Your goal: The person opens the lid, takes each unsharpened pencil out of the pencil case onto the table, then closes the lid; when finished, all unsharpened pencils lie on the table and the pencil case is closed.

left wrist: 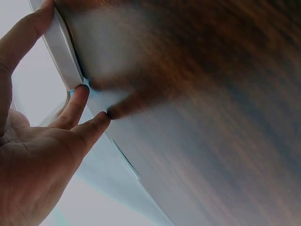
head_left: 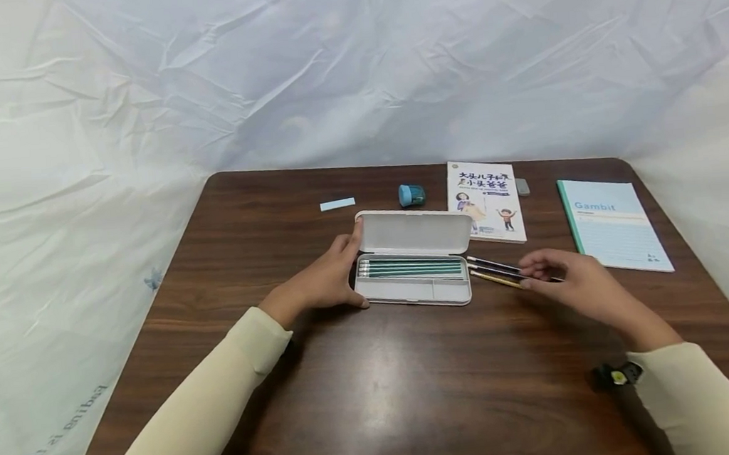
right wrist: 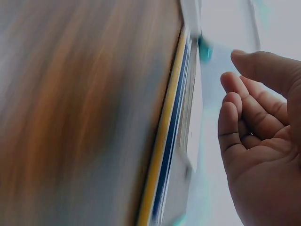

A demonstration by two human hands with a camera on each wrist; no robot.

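Observation:
A white pencil case (head_left: 408,297) lies with its lid (head_left: 413,232) raised in the head view. Several green pencils (head_left: 413,268) lie in its back compartment. My left hand (head_left: 320,281) spans the left end of the case, thumb at the near corner and a finger up by the lid; in the left wrist view the fingers (left wrist: 77,106) look fairly straight. Right of the case lie a yellow pencil (head_left: 496,279) and dark pencils (head_left: 496,263). Over their right ends hovers my right hand (head_left: 571,279); its fingers are loosely bent with nothing between them in the right wrist view.
Behind the case stand a blue sharpener (head_left: 411,195) and a light-blue strip (head_left: 337,204). A picture book (head_left: 498,206) lies behind the loose pencils, with a grey eraser (head_left: 523,186) beside it. At the right is a Gambit notebook (head_left: 622,229). White sheeting surrounds the brown table (head_left: 377,391).

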